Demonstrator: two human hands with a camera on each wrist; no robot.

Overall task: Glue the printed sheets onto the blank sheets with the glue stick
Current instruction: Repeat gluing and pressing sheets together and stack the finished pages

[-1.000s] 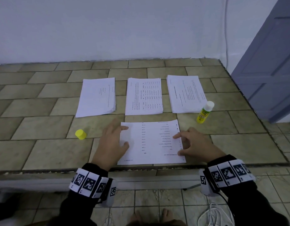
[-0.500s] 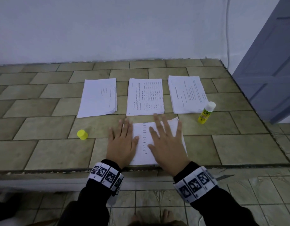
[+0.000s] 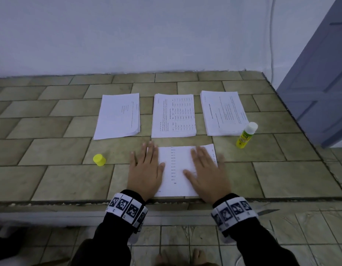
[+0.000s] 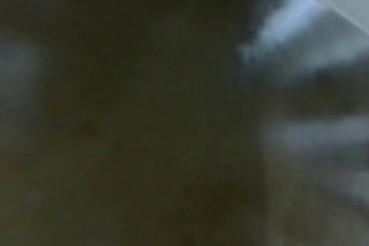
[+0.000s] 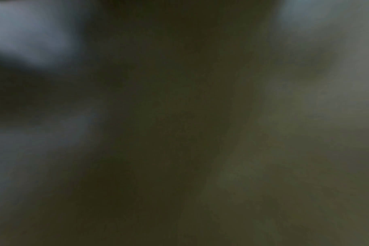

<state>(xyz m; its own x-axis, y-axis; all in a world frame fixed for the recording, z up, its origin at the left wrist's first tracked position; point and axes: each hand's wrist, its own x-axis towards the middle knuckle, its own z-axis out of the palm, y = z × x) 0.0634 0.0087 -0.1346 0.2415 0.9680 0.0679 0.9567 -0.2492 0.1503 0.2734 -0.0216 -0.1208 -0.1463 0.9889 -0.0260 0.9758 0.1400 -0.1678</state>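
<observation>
I am pressing my left hand (image 3: pixel 145 169) and right hand (image 3: pixel 206 169) flat, fingers straight, on the printed sheet (image 3: pixel 176 169) under both palms to bond it down, the uncapped glue stick (image 3: pixel 246 135) standing beyond my right fingertips

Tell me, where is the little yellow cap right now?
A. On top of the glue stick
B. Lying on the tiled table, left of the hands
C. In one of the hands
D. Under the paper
B: the yellow cap lies by itself on the tiled table, off to the left of the left hand, while the glue stick stands uncapped far over on the right.
</observation>
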